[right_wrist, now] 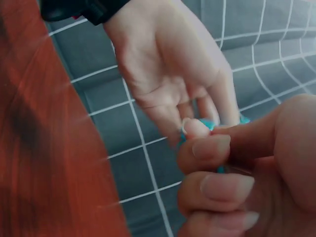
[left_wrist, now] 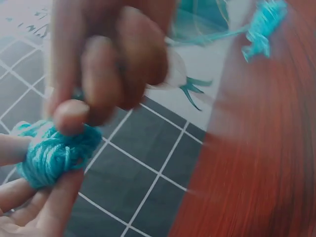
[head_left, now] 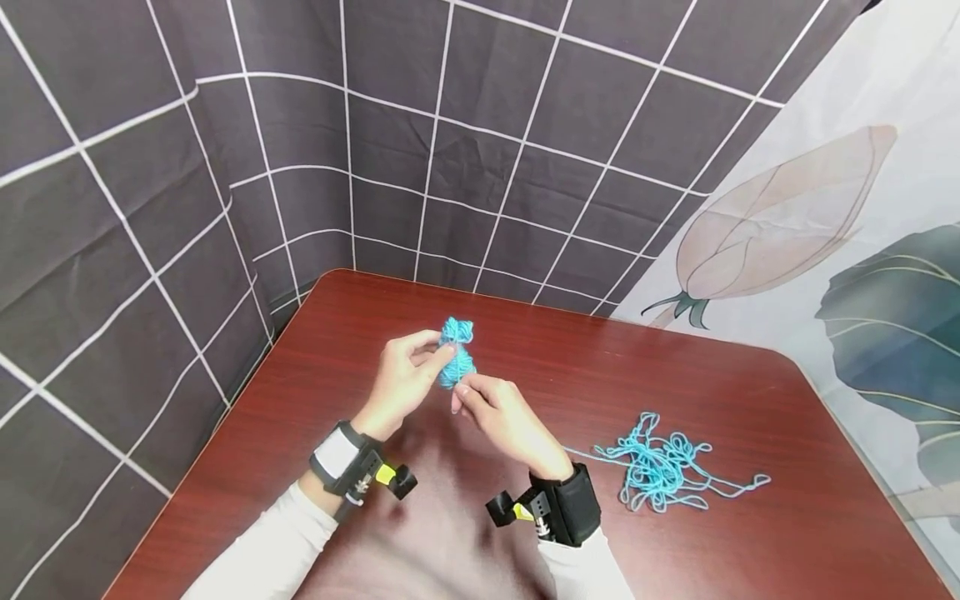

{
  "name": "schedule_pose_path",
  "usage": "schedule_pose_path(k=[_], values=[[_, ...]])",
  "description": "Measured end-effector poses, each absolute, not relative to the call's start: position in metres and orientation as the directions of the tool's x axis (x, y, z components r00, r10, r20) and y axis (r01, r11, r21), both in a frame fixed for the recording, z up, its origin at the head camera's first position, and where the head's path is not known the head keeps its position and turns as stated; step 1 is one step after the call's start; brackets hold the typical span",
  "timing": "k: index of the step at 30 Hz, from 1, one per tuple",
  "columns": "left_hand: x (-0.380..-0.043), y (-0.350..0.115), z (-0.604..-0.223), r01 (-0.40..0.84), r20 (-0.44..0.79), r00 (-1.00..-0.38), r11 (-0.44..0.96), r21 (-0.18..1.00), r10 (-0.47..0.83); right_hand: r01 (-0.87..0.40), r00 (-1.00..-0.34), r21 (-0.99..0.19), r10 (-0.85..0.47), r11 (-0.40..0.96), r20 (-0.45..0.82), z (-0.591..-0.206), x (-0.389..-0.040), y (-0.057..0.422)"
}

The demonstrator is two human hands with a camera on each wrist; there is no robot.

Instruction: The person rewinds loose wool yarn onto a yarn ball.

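Note:
A small wound bundle of turquoise yarn [head_left: 459, 367] is held above the table, drawn in at its middle. My left hand [head_left: 408, 371] grips it from the left, thumb in front and fingers behind; in the left wrist view the bundle [left_wrist: 59, 153] lies between thumb and fingers. At its lower end my right hand [head_left: 510, 417] has curled fingers, thumb against forefinger, pinching the yarn strand. In the right wrist view the right hand [right_wrist: 217, 182] hides most of the bundle, and only bits of turquoise show between the fingertips.
A loose tangle of the same yarn [head_left: 660, 467] lies on the table to the right, its strand running toward my right hand. The reddish-brown table [head_left: 360, 308] meets a dark gridded cloth [head_left: 480, 150] behind and at left. A pale flowered cloth [head_left: 787, 308] hangs at right.

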State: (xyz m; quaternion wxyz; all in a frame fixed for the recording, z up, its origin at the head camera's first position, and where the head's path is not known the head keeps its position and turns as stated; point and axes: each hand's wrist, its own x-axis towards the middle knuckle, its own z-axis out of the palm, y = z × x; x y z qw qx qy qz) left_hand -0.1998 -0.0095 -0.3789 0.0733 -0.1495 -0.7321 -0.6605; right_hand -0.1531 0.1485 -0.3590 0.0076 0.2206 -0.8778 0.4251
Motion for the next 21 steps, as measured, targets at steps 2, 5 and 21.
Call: schedule_pose_path(k=[2,5,21], values=[[-0.201,-0.009,-0.378,0.292,0.290,-0.950,0.003,0.956,0.118,-0.372,-0.895,-0.794,-0.412,0.482,0.169,-0.363,-0.156,0.151],[-0.201,-0.010,-0.376,0.268,0.281,-0.944,-0.096,0.959,0.174,-0.309,-0.885,-0.881,-0.447,0.359,0.128,-0.372,-0.163,0.158],[-0.198,-0.010,-0.380,0.505,0.311,-0.799,0.292,0.812,0.515,-0.309,-0.949,-0.864,-0.182,0.397,0.256,-0.348,-0.157,0.174]])
